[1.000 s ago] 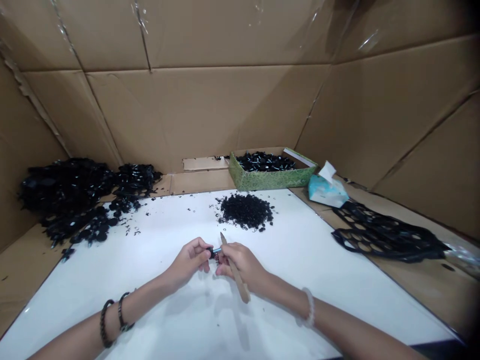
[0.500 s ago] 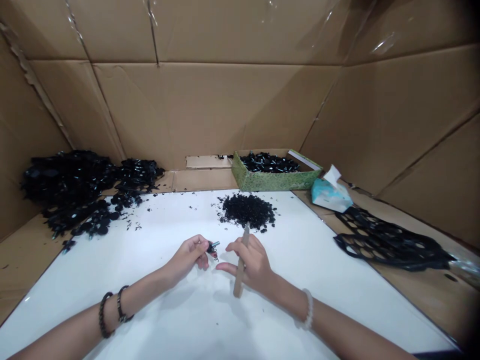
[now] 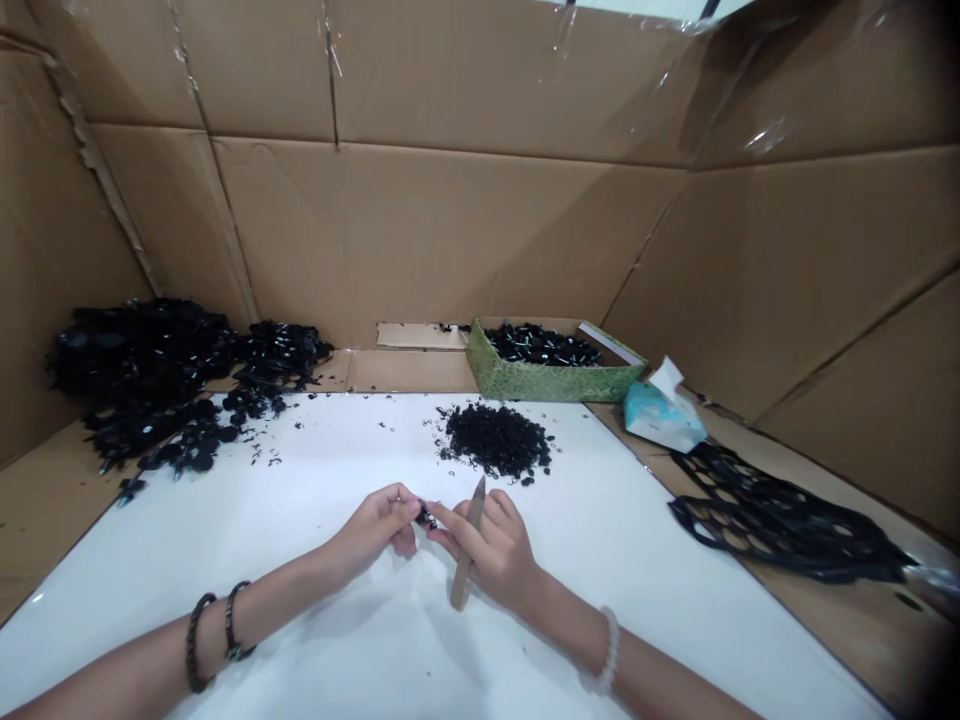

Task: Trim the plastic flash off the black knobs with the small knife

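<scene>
Left hand [image 3: 373, 527] pinches a small black part with a metal glint [image 3: 426, 516] between thumb and fingertips, low above the white sheet [image 3: 300, 560]. Right hand [image 3: 495, 550] grips a pointed wooden stick [image 3: 466, 560], its fingers curled round the shaft, forefinger stretched out to the part. Stick held in the palm appears to leave that forefinger free for fine work. Black rings [image 3: 495, 440] lie heaped ahead.

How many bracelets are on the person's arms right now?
3: on the left forearm, a dark bracelet and a second dark bracelet; on the right forearm, a pale beaded bracelet. None seem hidden.
</scene>
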Available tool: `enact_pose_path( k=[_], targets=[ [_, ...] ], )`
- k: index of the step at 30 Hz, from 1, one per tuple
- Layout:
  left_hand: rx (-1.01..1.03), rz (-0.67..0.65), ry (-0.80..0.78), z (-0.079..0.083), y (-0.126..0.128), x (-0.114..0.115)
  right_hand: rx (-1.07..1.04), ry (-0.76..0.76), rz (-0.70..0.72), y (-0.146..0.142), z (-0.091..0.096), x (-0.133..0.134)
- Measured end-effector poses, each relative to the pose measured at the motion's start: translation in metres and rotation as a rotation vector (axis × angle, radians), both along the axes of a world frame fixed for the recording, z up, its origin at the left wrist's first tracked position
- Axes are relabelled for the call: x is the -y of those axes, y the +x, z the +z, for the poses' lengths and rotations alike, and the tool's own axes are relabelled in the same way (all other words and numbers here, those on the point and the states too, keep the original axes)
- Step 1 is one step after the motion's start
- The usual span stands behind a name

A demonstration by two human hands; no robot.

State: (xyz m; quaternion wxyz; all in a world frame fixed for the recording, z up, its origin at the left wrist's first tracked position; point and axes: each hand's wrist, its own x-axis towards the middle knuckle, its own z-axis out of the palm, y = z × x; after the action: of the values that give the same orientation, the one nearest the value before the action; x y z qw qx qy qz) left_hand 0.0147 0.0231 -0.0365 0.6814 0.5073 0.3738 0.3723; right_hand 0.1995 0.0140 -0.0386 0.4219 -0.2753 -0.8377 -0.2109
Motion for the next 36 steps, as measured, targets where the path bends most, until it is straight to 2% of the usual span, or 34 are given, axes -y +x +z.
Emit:
enact_pose_path(
  k=[8, 19, 24, 26, 27, 32, 34, 36],
  targets=[
    [-0.004, -0.003, -0.013, -0.005, -0.001, -0.002, 0.058, 0.077, -0.006, 0.001, -0.001, -0.002],
    [-0.018, -0.030, 0.020, -0.010, -0.002, -0.005, 0.004, -0.061, -0.010, -0.005, -0.003, 0.001],
    [-0.047, -0.055, 0.042, -0.012, 0.001, -0.002, -0.059, -0.137, 0.061, -0.004, 0.000, 0.002],
    [-0.065, -0.095, 0.064, -0.012, 0.001, 0.000, -0.132, -0.239, 0.120, -0.006, 0.002, 0.005],
    [-0.076, -0.116, 0.084, -0.012, 0.002, 0.002, -0.188, -0.337, 0.161, -0.007, 0.003, 0.007],
    [-0.284, -0.157, 0.217, -0.005, 0.001, 0.012, -0.583, -1.066, 0.342, -0.012, 0.009, 0.015],
    [-0.330, -0.164, 0.216, -0.002, 0.000, 0.014, -0.707, -1.233, 0.394, -0.010, 0.011, 0.013],
    [-0.317, -0.166, 0.202, -0.002, 0.000, 0.014, -0.787, -1.325, 0.424, -0.006, 0.013, 0.008]
  ],
)
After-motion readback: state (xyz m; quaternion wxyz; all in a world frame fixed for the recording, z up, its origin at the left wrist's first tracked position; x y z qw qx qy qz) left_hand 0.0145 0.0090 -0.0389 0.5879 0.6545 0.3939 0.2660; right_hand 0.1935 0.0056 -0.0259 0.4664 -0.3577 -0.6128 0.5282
